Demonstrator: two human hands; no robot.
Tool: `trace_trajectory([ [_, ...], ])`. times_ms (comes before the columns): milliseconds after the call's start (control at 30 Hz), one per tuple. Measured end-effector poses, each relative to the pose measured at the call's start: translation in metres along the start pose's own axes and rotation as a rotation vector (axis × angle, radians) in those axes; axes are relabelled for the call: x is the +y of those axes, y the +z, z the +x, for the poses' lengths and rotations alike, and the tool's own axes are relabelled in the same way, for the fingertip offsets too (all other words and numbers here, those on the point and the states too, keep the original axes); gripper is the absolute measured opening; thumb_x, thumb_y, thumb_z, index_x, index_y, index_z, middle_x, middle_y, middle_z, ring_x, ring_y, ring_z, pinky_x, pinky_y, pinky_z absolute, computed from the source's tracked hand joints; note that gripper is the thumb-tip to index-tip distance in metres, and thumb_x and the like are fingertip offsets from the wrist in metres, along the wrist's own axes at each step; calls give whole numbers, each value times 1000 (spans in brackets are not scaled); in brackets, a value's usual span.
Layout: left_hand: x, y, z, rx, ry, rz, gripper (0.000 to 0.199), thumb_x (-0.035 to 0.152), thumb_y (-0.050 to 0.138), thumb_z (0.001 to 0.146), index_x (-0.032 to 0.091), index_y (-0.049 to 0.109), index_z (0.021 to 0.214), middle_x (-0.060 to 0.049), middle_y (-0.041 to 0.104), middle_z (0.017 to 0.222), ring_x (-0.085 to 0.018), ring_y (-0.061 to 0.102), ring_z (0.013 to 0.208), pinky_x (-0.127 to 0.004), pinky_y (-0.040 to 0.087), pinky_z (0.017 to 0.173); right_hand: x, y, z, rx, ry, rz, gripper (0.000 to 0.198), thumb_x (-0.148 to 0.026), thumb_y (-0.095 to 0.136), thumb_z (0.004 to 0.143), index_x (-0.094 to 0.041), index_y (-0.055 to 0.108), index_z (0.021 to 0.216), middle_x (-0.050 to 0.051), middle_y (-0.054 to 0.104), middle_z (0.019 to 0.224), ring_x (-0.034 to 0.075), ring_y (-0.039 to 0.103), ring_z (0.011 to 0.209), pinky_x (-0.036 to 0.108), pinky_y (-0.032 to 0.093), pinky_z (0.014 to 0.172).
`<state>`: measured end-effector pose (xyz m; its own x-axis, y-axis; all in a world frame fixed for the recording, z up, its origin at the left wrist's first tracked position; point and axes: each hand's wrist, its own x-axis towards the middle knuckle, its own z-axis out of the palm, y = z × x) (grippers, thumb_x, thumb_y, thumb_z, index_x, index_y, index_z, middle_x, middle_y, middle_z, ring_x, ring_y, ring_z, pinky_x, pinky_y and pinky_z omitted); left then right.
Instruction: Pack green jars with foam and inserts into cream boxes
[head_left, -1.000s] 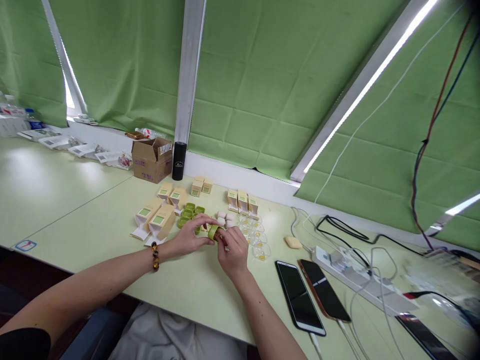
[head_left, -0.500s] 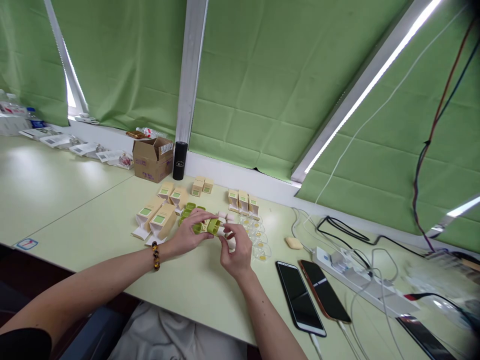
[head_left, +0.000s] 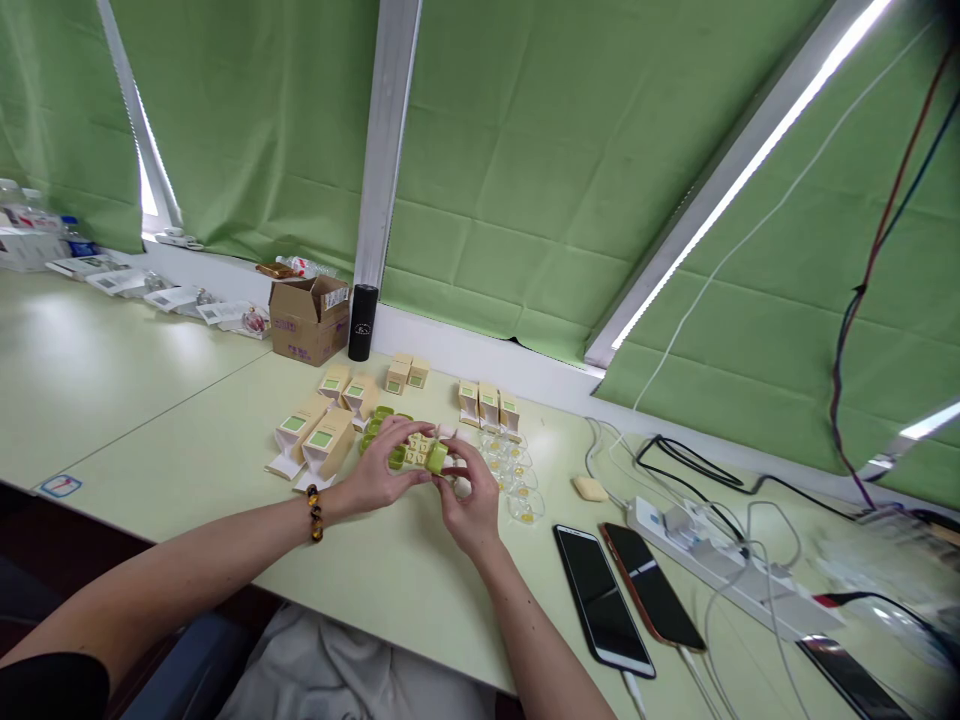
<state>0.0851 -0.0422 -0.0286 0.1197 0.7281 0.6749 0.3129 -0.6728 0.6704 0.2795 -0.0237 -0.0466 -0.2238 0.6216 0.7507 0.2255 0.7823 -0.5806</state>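
Observation:
Between my two hands is a small green plastic case [head_left: 437,457], held just above the table. My left hand [head_left: 384,470], with a beaded bracelet on its wrist, grips its left side between thumb and fingers. The fingertips of my right hand [head_left: 471,498] close on the right side. Small cream pieces [head_left: 416,449] lie just beyond my left fingers. Several more green cases [head_left: 381,414] stand behind that hand, partly hidden by it. White rounded pieces [head_left: 463,487] show beside my right fingers. Clear plastic covers [head_left: 525,507] sit in rows to the right.
Open cream cartons [head_left: 330,442] stand on the left, with more small cartons [head_left: 488,405] farther back. A cardboard box [head_left: 309,322] and a black tumbler [head_left: 362,322] are near the wall. On the right lie two phones [head_left: 604,598] [head_left: 651,585], a power strip [head_left: 720,565] and loose cables.
The green case has turned in my hands, so its closed outer side now shows instead of its opening. My right fingers have moved in closer around it. The view has shifted slightly.

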Motion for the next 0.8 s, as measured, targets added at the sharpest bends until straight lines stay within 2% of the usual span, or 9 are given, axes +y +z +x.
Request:
trace_trajectory([
  [100, 0, -1, 1, 49, -53, 6, 22, 33, 68, 97, 20, 68, 115, -10, 67, 112, -25, 58, 111, -40, 51, 96, -1, -1, 1, 39, 72, 42, 43, -16, 66, 88, -26, 65, 130, 12, 69, 128, 25, 69, 111, 38, 69, 79],
  [167, -1, 0, 1, 65, -97, 25, 14, 32, 65, 99, 20, 68, 103, -9, 66, 103, -23, 59, 102, -37, 52, 87, 0, 0, 1, 52, 101, 60, 42, -16, 66, 87, -26, 65, 128, 11, 69, 127, 25, 69, 111, 37, 68, 80],
  [267, -3, 3, 1, 35, -133, 54, 14, 33, 64, 98, 20, 69, 94, -7, 64, 96, -22, 59, 96, -34, 51, 81, 1, 2, 0, 49, 114, 71, 43, -14, 65, 86, -26, 65, 127, 10, 70, 125, 24, 69, 110, 36, 68, 79],
  [433, -6, 5, -1, 7, -160, 66, 15, 32, 64, 98, 19, 70, 93, -7, 62, 96, -20, 58, 91, -32, 51, 76, 3, 5, -3, 22, 91, 51, 46, -11, 62, 85, -26, 64, 129, 11, 68, 127, 24, 68, 113, 36, 68, 80],
  [800, -4, 7, 0, 22, -169, 47, 21, 35, 63, 98, 18, 69, 88, -6, 59, 92, -19, 57, 84, -31, 51, 73, 6, 6, -4, 18, 31, -14, 45, -10, 60, 86, -26, 64, 128, 12, 68, 128, 26, 68, 115, 37, 68, 77],
])
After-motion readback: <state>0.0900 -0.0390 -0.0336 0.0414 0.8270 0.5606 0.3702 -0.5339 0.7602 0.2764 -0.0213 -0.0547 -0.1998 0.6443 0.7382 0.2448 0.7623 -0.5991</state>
